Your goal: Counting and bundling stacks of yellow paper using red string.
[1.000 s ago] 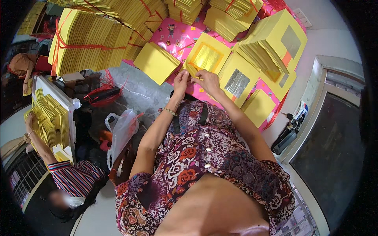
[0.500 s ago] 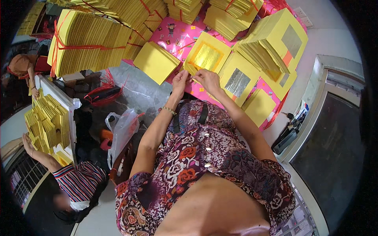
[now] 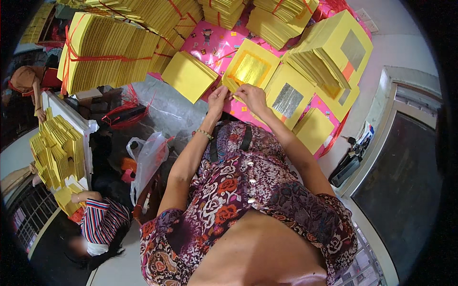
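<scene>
A yellow paper sheet with a gold foil square (image 3: 250,66) lies in front of me on the pink patterned table cover (image 3: 206,37). My left hand (image 3: 217,102) is closed in a pinch at its near left corner. My right hand (image 3: 253,97) pinches the near edge, which is turned up in a narrow fold. Just right of the sheet are yellow papers with a silver foil patch (image 3: 286,99). To the left lies a low stack of plain yellow paper (image 3: 189,76).
Tall yellow paper bundles (image 3: 109,52) tied with red string stand at far left. Folded yellow pieces (image 3: 329,57) lean at the right by the wall. A plastic bag (image 3: 149,159) hangs at my left. Co-workers handle yellow papers (image 3: 57,148) on another table at left.
My hands stay at the sheet's near edge with hardly any movement. At the left, the co-worker in the striped shirt has drawn an arm in toward the near end of the papers.
</scene>
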`<state>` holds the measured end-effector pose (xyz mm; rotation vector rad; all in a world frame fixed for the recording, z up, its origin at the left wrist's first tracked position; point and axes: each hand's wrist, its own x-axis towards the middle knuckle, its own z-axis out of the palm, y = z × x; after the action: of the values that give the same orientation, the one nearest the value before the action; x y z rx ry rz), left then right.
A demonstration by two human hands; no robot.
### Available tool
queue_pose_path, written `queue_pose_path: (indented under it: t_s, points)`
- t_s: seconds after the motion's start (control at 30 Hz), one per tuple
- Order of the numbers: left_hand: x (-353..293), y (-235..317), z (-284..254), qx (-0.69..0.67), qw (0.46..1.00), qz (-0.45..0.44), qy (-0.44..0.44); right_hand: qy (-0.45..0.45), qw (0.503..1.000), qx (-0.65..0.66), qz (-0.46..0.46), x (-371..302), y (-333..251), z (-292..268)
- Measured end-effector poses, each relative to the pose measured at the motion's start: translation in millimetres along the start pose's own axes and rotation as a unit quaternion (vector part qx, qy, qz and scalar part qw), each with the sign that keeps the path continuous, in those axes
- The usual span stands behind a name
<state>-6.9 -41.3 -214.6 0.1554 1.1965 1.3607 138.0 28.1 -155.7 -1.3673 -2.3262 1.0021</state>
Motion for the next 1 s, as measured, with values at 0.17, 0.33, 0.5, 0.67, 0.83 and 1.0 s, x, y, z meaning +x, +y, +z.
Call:
queue_pose_path:
  t_s: [0.17,0.33,0.5,0.67,0.83,1.0]
  points:
    - [0,0,-2,-0.015,1.0,-0.005,-0.017,-0.005,1.0,-0.004,0.002,-1,-2,-1]
    - [2,-2,-6,-0.001,1.0,0.01,-0.024,0.005,0.999,-0.053,-0.001,-2,-13,3]
    - [-1,-7,-8,0.12,0.992,0.039,-0.007,0.026,0.996,-0.083,-0.008,-4,-18,10]
    - [-27,5,19,0.276,0.949,0.092,0.121,0.036,0.995,-0.089,-0.014,-7,-15,12]
    - [-6,7,33,0.274,0.957,0.048,0.084,0.073,0.989,-0.12,-0.034,-10,-14,14]
    - [15,23,51,0.413,0.902,0.043,0.119,0.045,0.991,-0.126,-0.002,-13,-16,12]
